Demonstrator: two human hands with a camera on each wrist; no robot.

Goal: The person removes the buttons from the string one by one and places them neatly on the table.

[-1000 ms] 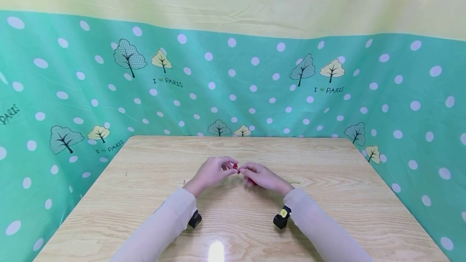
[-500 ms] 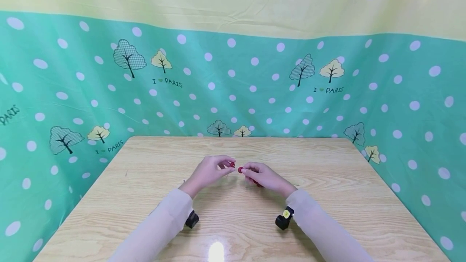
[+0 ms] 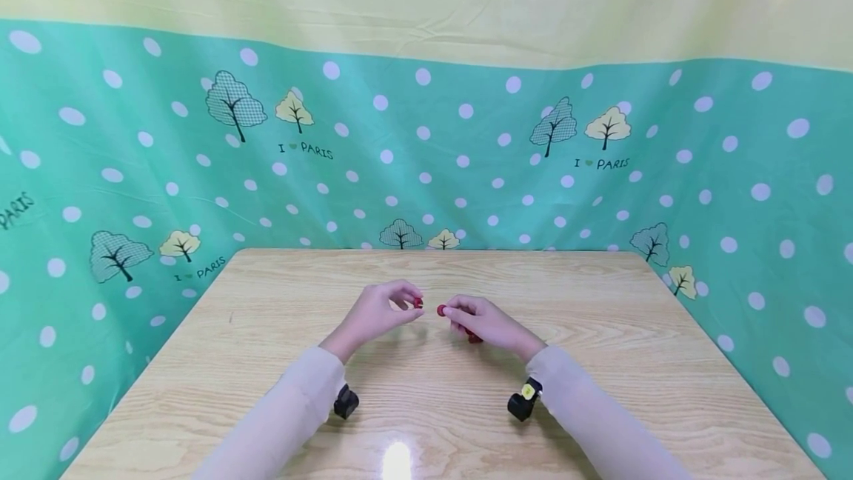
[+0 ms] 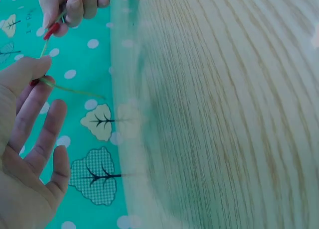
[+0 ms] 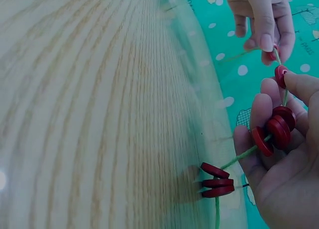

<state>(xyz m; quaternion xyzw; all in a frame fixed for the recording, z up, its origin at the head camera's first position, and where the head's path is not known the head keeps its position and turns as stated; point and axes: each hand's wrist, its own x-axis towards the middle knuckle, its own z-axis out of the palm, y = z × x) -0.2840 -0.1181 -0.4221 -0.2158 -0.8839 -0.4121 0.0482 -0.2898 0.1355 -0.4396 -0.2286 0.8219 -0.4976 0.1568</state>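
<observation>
My left hand (image 3: 372,315) pinches a small red disc bead (image 3: 417,303) between thumb and fingers. A thin green cord (image 5: 239,157) runs through it, and the cord's loose tail (image 4: 77,91) sticks out past the fingers in the left wrist view. Just to the right, my right hand (image 3: 488,323) holds another red bead (image 5: 280,76) on the same cord at its thumb and fingertip. Several more red beads (image 5: 279,131) lie along the cord over the right palm and fingers. Below that hand hangs a further cluster of beads (image 5: 217,181).
A light wooden table (image 3: 426,406) lies under both hands. Behind it and at the sides hangs a green polka-dot cloth (image 3: 426,147) printed with trees. Black wrist cameras (image 3: 522,404) are strapped under both sleeves.
My left hand has drawn left, away from the right hand, with a red bead in its fingers. The gap between the hands has widened. The right hand has barely moved.
</observation>
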